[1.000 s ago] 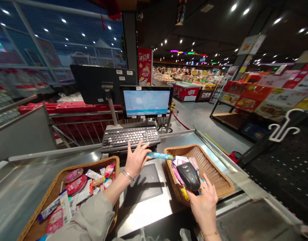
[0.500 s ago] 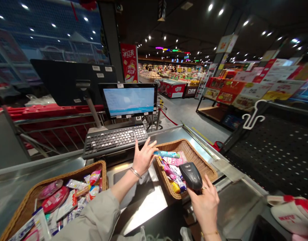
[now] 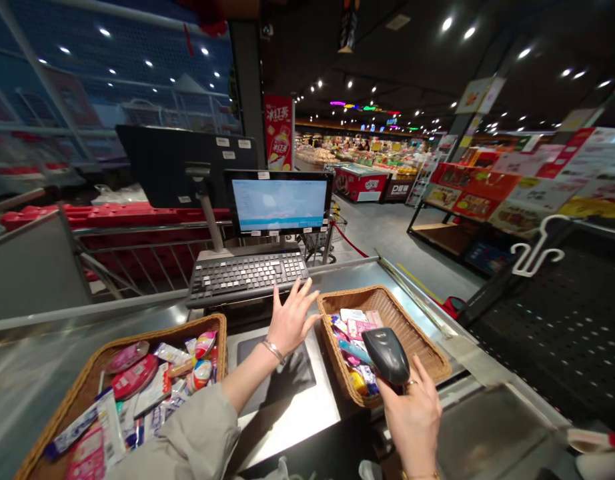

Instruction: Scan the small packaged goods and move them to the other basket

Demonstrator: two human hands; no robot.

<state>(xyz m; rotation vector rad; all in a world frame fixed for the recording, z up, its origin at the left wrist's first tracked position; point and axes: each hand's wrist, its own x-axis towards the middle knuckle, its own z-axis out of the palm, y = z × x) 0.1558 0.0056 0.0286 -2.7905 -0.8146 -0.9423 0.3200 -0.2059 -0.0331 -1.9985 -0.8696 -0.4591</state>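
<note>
Grip: right hand (image 3: 412, 417) wrapped round the scanner (image 3: 386, 355), at the near rim of the right basket (image 3: 427, 347).
Under grip: scanner head hangs over the packets (image 3: 352, 330) lying in that basket.
Left of grip: left hand (image 3: 290, 320), fingers spread, holding nothing, just beside the basket's left rim.
Below left hand: scan plate (image 3: 267, 373) set in the counter (image 3: 297, 413), between the two baskets.
Far left of grip: left basket (image 3: 137, 333) on the counter, wrapped goods (image 3: 137, 387) piled in it.
Beyond grip, leftward: keyboard (image 3: 247, 275) behind the scan plate; screen (image 3: 279, 203) behind and above the keyboard; second display (image 3: 182, 163) left of the screen.
Right of grip: hook (image 3: 537, 250), well apart, past the counter edge.
</note>
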